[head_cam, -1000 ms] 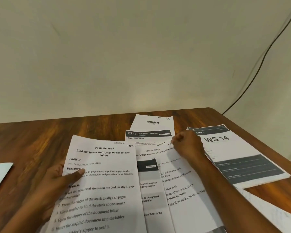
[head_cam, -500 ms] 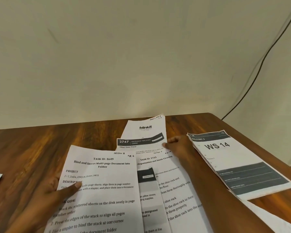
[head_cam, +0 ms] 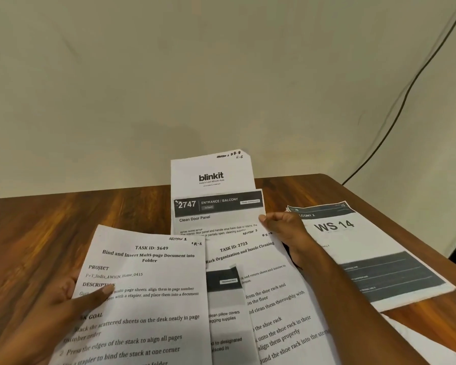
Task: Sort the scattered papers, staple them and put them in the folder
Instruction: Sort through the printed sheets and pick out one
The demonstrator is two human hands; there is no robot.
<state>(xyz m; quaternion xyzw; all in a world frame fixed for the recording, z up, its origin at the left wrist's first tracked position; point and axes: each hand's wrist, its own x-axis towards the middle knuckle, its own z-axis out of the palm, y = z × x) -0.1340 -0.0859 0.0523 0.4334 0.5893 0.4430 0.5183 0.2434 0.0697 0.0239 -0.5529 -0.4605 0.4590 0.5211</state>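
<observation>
At the table's (head_cam: 45,225) far edge, against the plain beige wall (head_cam: 195,75), a band of bare brown wood grain runs left of the papers; the far right corner is rounded and bare, with a thin black cable (head_cam: 406,96) slanting down the wall behind it. The left half of the table offers the widest open surface. Folder and stapler are not seen.

Papers: thin white printed sheets, flat, rectangular, overlapping in a fan at the near middle. The "TASK ID: 3649" sheet (head_cam: 148,299) lies topmost on the left. The "TASK ID: 2723" sheet (head_cam: 271,293) is angled beside it, partly beneath. A sheet with grey blocks shows between them. Toward the far edge, the "2747" sheet (head_cam: 216,214) has a dark header band, and the "blinkit" sheet (head_cam: 211,175) behind it rises above the table's far edge, its top right corner slightly curled. The "WS 14" sheet (head_cam: 353,248), with dark bands, lies apart by the right edge on what looks like more sheets.

Left hand (head_cam: 63,309): grip closed on the left margin of the 3649 sheet, thumb on top over the printed text, fingers beneath.

Right hand (head_cam: 282,227): fingers curled, grip pinching the right edge of the 2747 sheet; whether the blinkit sheet is caught in the same pinch cannot be told.
</observation>
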